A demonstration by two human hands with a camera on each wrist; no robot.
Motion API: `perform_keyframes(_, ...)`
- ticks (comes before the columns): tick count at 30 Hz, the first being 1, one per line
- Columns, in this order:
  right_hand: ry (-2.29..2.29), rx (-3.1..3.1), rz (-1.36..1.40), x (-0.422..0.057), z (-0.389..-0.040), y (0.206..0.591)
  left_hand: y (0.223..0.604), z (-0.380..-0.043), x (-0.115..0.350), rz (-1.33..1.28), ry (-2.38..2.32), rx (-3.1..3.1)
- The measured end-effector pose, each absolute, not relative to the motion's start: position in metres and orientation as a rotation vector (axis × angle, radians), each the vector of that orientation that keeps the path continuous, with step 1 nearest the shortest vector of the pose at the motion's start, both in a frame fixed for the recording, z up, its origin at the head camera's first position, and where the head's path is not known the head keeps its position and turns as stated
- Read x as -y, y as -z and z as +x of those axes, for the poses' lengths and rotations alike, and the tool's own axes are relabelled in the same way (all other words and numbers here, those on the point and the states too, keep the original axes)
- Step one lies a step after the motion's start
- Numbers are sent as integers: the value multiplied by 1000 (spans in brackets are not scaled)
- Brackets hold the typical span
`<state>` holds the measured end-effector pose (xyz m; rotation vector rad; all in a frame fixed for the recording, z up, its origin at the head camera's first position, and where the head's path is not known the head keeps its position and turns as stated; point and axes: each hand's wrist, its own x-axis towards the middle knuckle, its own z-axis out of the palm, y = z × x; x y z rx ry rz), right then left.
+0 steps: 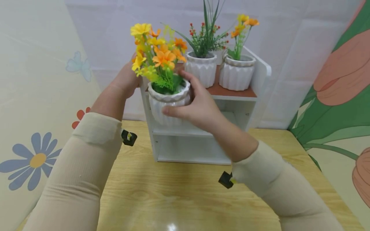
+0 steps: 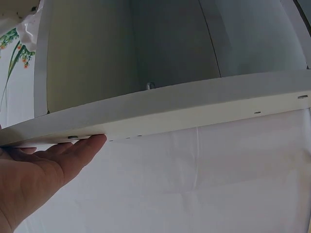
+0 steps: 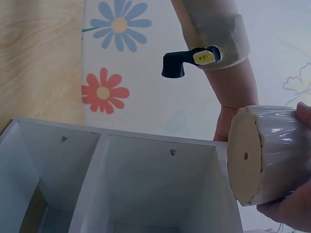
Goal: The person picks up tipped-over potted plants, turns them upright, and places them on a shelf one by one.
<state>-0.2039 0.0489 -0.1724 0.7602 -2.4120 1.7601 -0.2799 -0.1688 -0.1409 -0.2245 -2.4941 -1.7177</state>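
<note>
My right hand (image 1: 202,107) grips a white ribbed flowerpot (image 1: 159,107) of yellow and orange flowers (image 1: 163,56), thumb across its front and fingers round the far right side. The pot is held in front of the left end of a small white shelf unit (image 1: 241,110), raised near its brown top. Its flat base with a small hole shows in the right wrist view. Against the outer face of the unit's left side panel (image 2: 160,109), my left hand (image 2: 39,179) rests with fingers straight. In the head view the flowers partly cover that hand (image 1: 128,78).
Two more white pots stand on the brown top: one with grassy leaves and red berries (image 1: 200,69), one with orange flowers (image 1: 237,73). The shelf unit stands on a wooden table (image 1: 173,189) against a white cloth backdrop (image 1: 289,64). Flower-painted panels flank both sides.
</note>
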Motion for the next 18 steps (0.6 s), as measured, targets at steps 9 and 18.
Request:
perform_keyframes(9,-1763,2416,747,-40,-219,156,138,-279,165,-100,1683,2509)
perform_keyframes(18,-1756,2409,724,-29,-230,142,137,-278,166,-159,1706,2470)
